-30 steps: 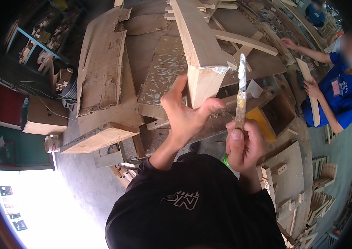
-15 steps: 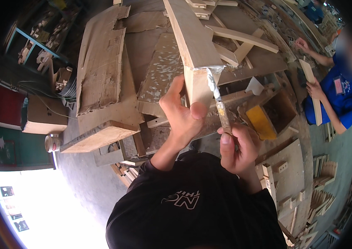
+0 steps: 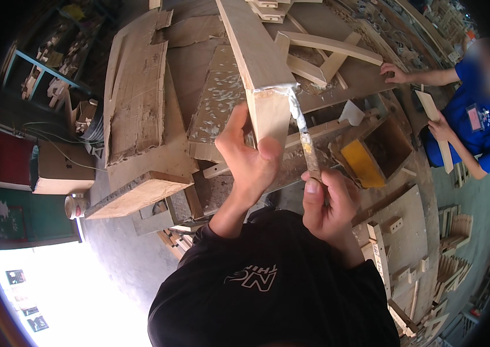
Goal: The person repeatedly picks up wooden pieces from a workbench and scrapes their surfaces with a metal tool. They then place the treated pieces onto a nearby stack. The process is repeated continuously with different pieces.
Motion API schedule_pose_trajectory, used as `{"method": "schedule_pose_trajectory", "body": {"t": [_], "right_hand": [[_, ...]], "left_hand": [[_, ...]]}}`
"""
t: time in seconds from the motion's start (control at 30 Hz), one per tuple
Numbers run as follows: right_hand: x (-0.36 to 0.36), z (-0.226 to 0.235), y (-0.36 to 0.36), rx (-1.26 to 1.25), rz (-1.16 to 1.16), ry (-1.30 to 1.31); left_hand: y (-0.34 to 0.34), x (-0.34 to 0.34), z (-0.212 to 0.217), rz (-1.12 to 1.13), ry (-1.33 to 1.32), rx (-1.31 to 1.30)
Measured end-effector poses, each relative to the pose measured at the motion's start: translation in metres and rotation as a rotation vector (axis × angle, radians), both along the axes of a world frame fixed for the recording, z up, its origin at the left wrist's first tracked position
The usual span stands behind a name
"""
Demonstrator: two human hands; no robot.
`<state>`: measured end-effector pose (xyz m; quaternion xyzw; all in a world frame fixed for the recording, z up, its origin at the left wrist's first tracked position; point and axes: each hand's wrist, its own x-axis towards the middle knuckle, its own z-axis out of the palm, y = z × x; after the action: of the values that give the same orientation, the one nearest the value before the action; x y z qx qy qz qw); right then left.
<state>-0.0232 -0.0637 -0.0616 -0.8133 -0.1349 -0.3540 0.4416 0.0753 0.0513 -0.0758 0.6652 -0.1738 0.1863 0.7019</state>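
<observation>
My left hand [image 3: 250,153] is wrapped round the near end of a long pale wooden board [image 3: 258,55], its thumb on the end face. White glue [image 3: 276,89] lies along the end edge of the board. Between thumb and fingers, my right hand [image 3: 330,199] pinches a thin glue-smeared stick [image 3: 307,147]. The stick's white-coated tip touches the board's right corner, or is very close to it. Beneath the board, a cardboard sheet [image 3: 217,98] is dotted with white glue marks.
Loose wooden pieces [image 3: 334,49] lie on the bench beyond. An open wooden box [image 3: 381,153] with a yellow side stands right. At far right, a person in blue [image 3: 476,115] holds a wooden slat [image 3: 434,130]. Cardboard-topped boards [image 3: 138,87] are at left.
The board and both my hands have shifted slightly left, with the stick still at the corner. The other person's free hand has reached down toward the wooden pieces on the bench.
</observation>
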Motion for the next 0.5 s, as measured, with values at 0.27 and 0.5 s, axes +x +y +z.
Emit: {"method": "schedule_pose_trajectory", "body": {"t": [0.27, 0.5], "right_hand": [[0.006, -0.020, -0.007, 0.202, -0.098, 0.145], [0.021, -0.046, -0.014, 0.365, -0.115, 0.424]], "left_hand": [[0.010, 0.006, -0.001, -0.065, 0.043, -0.117], [0.070, 0.006, -0.008, -0.586, 0.133, -0.701]]}}
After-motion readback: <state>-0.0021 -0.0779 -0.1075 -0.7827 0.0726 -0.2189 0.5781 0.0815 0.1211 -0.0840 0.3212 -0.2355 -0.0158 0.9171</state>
